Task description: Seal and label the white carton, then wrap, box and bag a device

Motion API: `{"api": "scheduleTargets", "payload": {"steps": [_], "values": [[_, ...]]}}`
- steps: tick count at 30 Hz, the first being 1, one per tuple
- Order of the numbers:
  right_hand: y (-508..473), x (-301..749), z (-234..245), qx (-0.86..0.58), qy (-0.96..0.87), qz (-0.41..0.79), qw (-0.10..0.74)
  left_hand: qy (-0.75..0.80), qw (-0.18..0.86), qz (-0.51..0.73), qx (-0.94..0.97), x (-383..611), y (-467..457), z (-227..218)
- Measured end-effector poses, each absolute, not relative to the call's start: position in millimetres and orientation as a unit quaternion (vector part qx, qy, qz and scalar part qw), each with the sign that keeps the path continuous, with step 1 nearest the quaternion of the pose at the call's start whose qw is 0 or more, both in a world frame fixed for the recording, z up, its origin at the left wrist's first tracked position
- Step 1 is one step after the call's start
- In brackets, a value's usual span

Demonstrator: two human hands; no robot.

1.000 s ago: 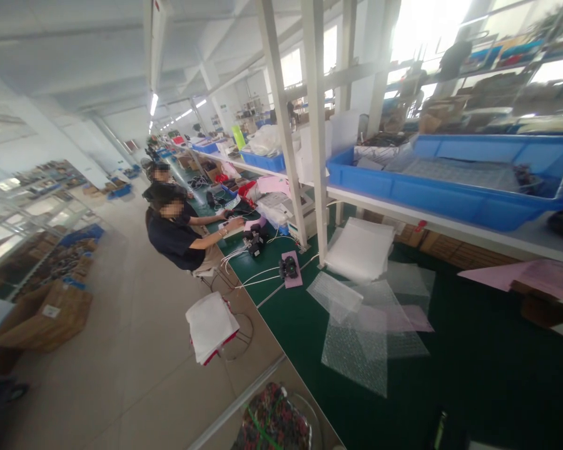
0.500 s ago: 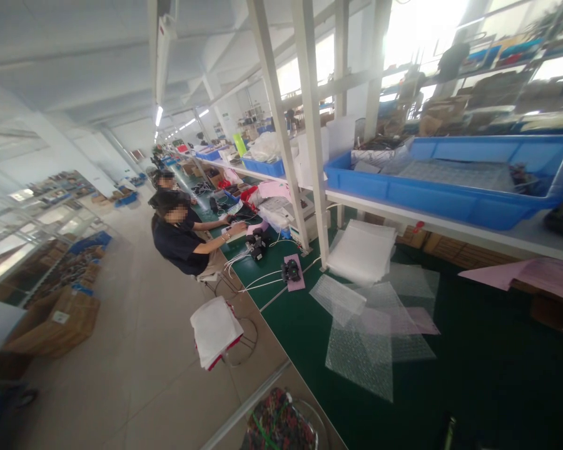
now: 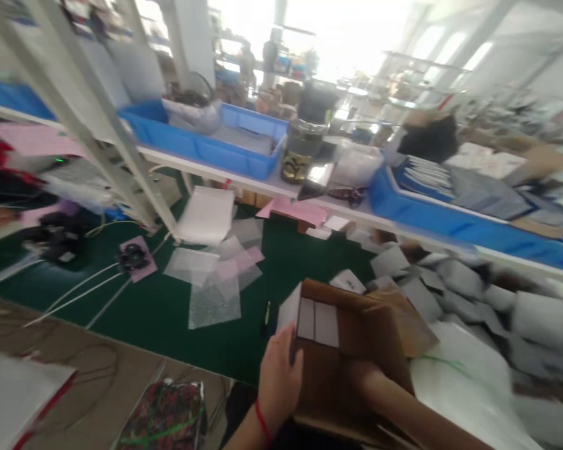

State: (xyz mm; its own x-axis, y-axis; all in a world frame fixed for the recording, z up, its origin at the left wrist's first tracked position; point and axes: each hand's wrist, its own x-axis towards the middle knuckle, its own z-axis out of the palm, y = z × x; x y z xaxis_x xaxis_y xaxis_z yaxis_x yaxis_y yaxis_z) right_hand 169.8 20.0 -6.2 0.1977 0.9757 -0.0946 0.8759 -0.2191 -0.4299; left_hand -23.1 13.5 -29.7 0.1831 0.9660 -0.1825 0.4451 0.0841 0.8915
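Both my hands have come into view since the earlier frame, as my gaze swung right along the green workbench (image 3: 291,256). My left hand (image 3: 280,369), with a red cord (image 3: 263,422) at the wrist, has its fingers partly curled at the left wall of an open cardboard carton (image 3: 316,372) in front of me; blur keeps me from telling how firmly it grips. My right hand (image 3: 363,378) reaches inside, its fingers hidden, so I can't tell what it has hold of. Slim white boxes (image 3: 326,325) stand side by side within, against the carton's left end. Bubble-wrap sheets (image 3: 216,306) lie left of the carton.
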Motion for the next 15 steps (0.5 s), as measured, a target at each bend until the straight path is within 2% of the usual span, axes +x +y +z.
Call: {"api": "scheduleTargets", "payload": {"steps": [2, 4, 6, 9, 15], "values": [[2.6, 202.7, 10.5, -0.763, -0.606, 0.2, 0.099, 0.562, 0.442, 0.297, 0.633, -23.6, 17.1, -35.0], [-3.2, 229.7, 28.6, -0.744, -0.62, 0.233, 0.09, 0.559, 0.431, 0.31, 0.638, -23.9, 19.5, -36.1], [-7.1, 255.5, 45.0, -0.745, -0.607, 0.237, 0.143, 0.566, 0.423, 0.314, 0.634, -23.4, 20.7, -34.8], [-28.6, 292.5, 56.1, -0.797, -0.517, 0.175, 0.258, 0.581, 0.422, 0.312, 0.622, -23.3, 20.2, -33.6], [-85.3, 340.9, 44.8, -0.829, -0.423, 0.118, 0.346, 0.595, 0.427, 0.291, 0.615, -32.6, 21.2, -49.7]]}}
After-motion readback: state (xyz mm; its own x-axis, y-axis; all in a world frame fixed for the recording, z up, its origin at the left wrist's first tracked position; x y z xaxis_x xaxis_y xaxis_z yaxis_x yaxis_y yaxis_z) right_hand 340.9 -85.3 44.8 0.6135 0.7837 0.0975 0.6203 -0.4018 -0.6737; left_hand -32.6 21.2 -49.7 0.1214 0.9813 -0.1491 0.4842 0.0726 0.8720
